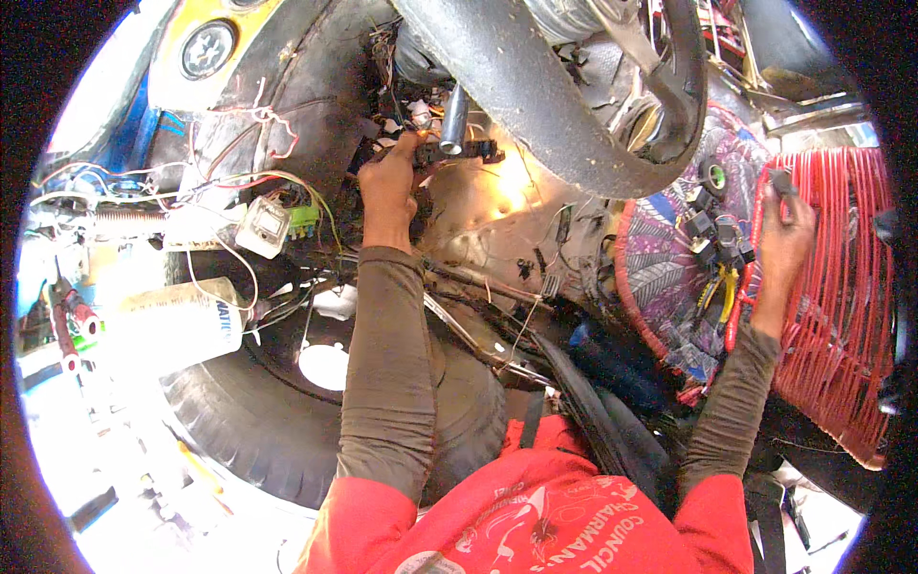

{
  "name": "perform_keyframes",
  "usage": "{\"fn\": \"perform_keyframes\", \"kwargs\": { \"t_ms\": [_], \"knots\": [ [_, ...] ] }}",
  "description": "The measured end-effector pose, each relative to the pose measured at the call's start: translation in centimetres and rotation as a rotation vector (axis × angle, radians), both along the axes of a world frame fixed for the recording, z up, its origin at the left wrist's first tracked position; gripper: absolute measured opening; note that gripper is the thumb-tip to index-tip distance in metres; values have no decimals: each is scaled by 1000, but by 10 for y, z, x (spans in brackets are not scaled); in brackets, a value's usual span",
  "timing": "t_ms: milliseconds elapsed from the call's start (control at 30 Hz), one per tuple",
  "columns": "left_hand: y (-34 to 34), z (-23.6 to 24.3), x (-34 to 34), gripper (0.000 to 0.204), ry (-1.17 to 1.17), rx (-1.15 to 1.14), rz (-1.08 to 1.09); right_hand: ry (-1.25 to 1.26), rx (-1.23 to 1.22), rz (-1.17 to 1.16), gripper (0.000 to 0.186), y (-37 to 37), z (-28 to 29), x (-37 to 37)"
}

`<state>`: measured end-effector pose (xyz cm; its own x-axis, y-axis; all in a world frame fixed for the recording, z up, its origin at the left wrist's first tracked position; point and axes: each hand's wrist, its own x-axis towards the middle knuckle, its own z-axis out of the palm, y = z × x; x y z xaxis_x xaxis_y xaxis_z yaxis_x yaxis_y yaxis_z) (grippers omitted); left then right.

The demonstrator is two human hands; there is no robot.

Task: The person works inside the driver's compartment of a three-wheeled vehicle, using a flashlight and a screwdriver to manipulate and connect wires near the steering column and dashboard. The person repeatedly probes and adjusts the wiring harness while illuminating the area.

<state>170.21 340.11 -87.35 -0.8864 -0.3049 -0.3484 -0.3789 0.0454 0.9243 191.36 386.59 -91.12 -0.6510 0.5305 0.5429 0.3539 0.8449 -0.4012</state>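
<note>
My left hand (387, 187) reaches up into a bundle of wires and connectors (421, 110) beneath the steering wheel (545, 96). Its fingers are closed at a dark part there; what they grip, I cannot make out. Off to the right, my right hand (788, 234) pinches a small dark block (783, 182), which looks like a relay, above a red-corded chair (837, 258). On the chair's patterned cloth (660, 258) lie several black relays (706, 230). Yellow-handled pliers (729, 295) rest just below them, left of my right hand.
A large tyre (258, 421) lies below my left forearm. Loose wires (220, 177), a clear-covered meter-like box (263, 228) and a white plastic bottle (182, 320) are on the left. A dark metal rod (455, 120) points down beside my left hand.
</note>
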Motion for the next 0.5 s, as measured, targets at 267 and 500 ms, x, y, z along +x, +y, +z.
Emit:
{"fn": "perform_keyframes", "kwargs": {
  "t_ms": [267,500],
  "knots": [
    [-4,8,-3,18,-65,212,66,-3,-548,325,31,-119,85,37],
    [-3,13,8,20,-35,78,18,-428,-842,966,57,-194,69,20]
  ]
}}
